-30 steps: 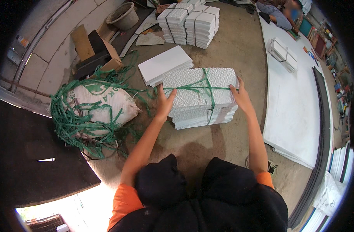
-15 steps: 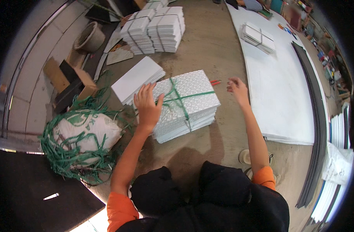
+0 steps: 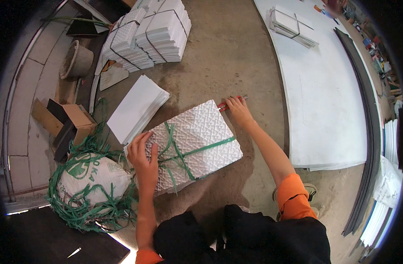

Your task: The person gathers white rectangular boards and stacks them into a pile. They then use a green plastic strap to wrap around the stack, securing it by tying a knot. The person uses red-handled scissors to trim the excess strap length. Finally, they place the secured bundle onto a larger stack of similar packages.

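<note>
In front of me is a bundle of white textured panels (image 3: pixel 197 127), with green plastic strapping (image 3: pixel 201 150) crossing its top and loose ends near the knot. My left hand (image 3: pixel 143 160) rests on the bundle's left edge, fingers stretched and thumb apart. Just beyond the far right corner, my right hand (image 3: pixel 238 110) has its fingers closed round a red-handled tool (image 3: pixel 221 107), which looks like pliers. The tool lies low by the floor, with its metal end showing past my fingers. Part of it is hidden under the hand.
Loose white panels (image 3: pixel 137 108) lie left of the bundle. Tied stacks (image 3: pixel 162 33) stand farther back. A white sack (image 3: pixel 93 178) draped with green strapping sits left, near a cardboard box (image 3: pixel 78 123). At right, large white sheets (image 3: pixel 327 110) carry a small tied bundle (image 3: pixel 292 26) and dark strips (image 3: pixel 364 105).
My right hand has come inward from the right and closed on the red-handled tool. The left hand stays at the bundle's left edge. The whole view has shifted.
</note>
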`<state>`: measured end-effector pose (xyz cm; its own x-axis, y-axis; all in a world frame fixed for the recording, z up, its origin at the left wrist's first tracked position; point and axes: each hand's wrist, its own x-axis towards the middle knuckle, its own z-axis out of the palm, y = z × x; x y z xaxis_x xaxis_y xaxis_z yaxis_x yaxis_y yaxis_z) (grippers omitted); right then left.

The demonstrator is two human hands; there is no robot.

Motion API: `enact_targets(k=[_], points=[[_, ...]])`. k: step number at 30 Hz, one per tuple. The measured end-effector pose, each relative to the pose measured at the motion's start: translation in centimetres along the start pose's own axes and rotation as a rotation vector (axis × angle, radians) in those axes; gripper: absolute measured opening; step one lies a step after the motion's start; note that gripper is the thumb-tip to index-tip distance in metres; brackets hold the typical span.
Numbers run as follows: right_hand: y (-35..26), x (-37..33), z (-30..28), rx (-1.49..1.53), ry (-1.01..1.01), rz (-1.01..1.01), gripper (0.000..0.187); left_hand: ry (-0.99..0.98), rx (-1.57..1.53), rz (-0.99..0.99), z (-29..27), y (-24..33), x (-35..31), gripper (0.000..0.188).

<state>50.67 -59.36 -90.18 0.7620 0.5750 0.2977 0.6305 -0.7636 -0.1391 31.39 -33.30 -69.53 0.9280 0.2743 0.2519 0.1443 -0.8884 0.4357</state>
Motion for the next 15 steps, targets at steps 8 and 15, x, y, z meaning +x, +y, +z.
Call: enact_targets(k=[8,15], points=[[1.2,0.2,-2.4,-0.013,-0.123,0.123,0.025,-0.006,-0.128,0.027,-0.1,-0.3,0.1,0.033],[-1.6,1.2,-17.8,0.216,0.264,0.401,0.021,-0.031,-0.078,0.282,-2.2,-0.9,-1.2,0.033]])
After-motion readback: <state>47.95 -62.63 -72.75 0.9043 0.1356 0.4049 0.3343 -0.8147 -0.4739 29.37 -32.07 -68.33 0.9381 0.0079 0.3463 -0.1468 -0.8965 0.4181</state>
